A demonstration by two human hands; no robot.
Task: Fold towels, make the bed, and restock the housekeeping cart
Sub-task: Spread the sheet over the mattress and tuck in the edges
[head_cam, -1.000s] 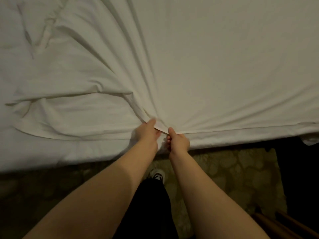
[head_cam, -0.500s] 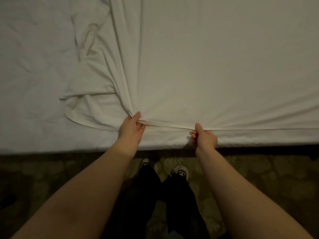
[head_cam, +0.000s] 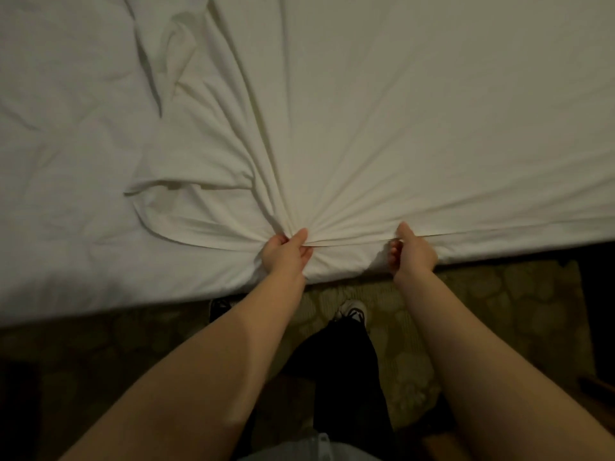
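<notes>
Dim room, patterned olive carpet point(head_cam: 499, 311) along the bottom, white bed point(head_cam: 50, 277) filling the upper part of the view. Spread over the bed, a white sheet point(head_cam: 416, 111), smooth and flat on the right, bunched into long creases on the left. Creases fanning out from one spot on the near hem. Gathered cloth at that spot, pinched between thumb and curled fingers of the left hand point(head_cam: 286, 252). Near it along the same hem, the right hand point(head_cam: 414, 251), thumb on top, fingers curled under, gripping the edge. Hem drawn into a straight, taut line between the two hands, just inside the near edge of the bed. Left of the left hand, a loose, folded-over flap of sheet lying in a curve on the rumpled white layer beneath. Below, bare forearms reaching forward over black trousers point(head_cam: 349, 377) and a white-and-black shoe point(head_cam: 352, 311), planted on the carpet close to the bed.
</notes>
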